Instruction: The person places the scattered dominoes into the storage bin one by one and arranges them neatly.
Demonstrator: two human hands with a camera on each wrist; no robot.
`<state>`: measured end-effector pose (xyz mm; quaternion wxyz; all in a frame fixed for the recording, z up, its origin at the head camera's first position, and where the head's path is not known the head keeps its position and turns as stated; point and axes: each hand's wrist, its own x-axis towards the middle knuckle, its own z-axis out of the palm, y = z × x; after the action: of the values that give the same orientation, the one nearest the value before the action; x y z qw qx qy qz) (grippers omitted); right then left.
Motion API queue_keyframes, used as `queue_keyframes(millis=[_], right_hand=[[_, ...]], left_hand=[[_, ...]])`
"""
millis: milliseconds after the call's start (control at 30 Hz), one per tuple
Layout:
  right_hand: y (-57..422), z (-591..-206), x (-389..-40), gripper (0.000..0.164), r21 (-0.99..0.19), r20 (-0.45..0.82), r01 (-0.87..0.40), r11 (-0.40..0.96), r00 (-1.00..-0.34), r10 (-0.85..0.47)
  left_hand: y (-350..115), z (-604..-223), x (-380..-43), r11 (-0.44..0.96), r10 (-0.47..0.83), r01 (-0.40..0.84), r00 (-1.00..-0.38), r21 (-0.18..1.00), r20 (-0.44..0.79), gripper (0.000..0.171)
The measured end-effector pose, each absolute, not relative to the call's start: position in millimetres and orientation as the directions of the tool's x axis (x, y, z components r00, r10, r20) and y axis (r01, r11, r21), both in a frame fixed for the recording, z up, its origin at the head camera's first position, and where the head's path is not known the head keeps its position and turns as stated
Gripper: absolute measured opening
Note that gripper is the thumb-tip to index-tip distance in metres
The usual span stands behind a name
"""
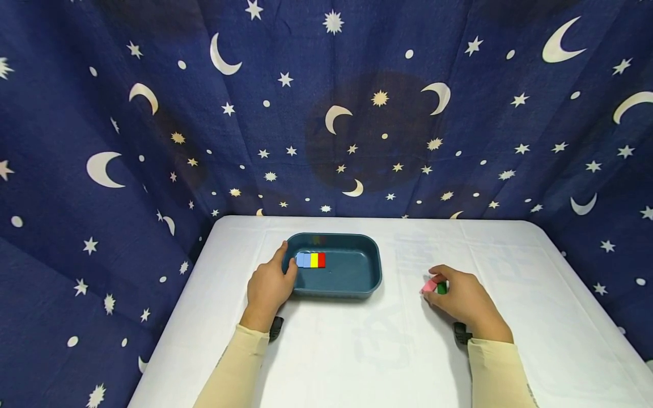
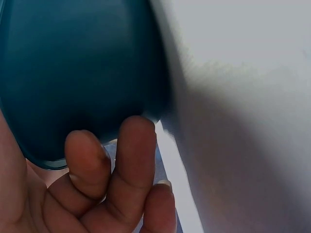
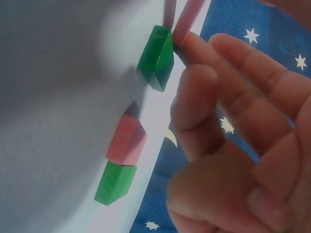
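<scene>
My left hand (image 1: 268,289) grips the left end of a dark teal tray (image 1: 352,294), thumb over the rim. In the left wrist view, curled fingertips (image 2: 136,145) touch the tray's outer wall (image 2: 82,73). A row of light blue, yellow and red blocks (image 1: 314,260) lies inside. To the right of the tray, my right hand (image 1: 466,297) pinches a pink block (image 1: 429,285); the right wrist view shows two pink pieces (image 3: 188,22) at the fingers. Beside them is a green block (image 1: 441,288), partly hidden by the hand in the head view.
In the right wrist view, another pink block (image 3: 127,141) and a green block (image 3: 115,182) sit end to end on the white-covered table (image 1: 326,351). A dark blue curtain (image 1: 285,51) with moons and stars hangs behind the table and along its sides.
</scene>
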<state>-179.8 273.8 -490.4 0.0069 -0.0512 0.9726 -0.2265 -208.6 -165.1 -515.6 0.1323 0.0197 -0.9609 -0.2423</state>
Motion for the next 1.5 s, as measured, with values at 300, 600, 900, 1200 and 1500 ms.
queue_keyframes(millis=[300, 600, 900, 1200, 1500], right_hand=[[273, -490, -181, 0.058, -0.429, 0.056, -0.126, 0.895, -0.992, -0.113], [270, -485, -182, 0.054, -0.425, 0.104, -0.157, 0.891, -0.987, -0.124], [264, -485, -184, 0.055, -0.419, 0.154, -0.191, 0.888, -0.978, -0.138], [261, -488, -183, 0.054, -0.408, 0.259, -0.237, 0.882, -0.956, -0.137], [253, -489, -182, 0.054, -0.405, 0.312, -0.257, 0.878, -0.941, -0.132]], left_hand=[[-165, -514, -207, 0.879, -0.106, 0.022, -0.965, 0.477, 0.240, 0.057], [-166, -515, -208, 0.878, -0.112, 0.013, -0.966, 0.478, 0.232, 0.057], [-165, -514, -208, 0.877, -0.104, 0.016, -0.969, 0.480, 0.223, 0.057], [-165, -514, -208, 0.879, -0.102, 0.013, -0.972, 0.477, 0.213, 0.058], [-166, -516, -210, 0.880, -0.103, 0.018, -0.968, 0.475, 0.227, 0.057]])
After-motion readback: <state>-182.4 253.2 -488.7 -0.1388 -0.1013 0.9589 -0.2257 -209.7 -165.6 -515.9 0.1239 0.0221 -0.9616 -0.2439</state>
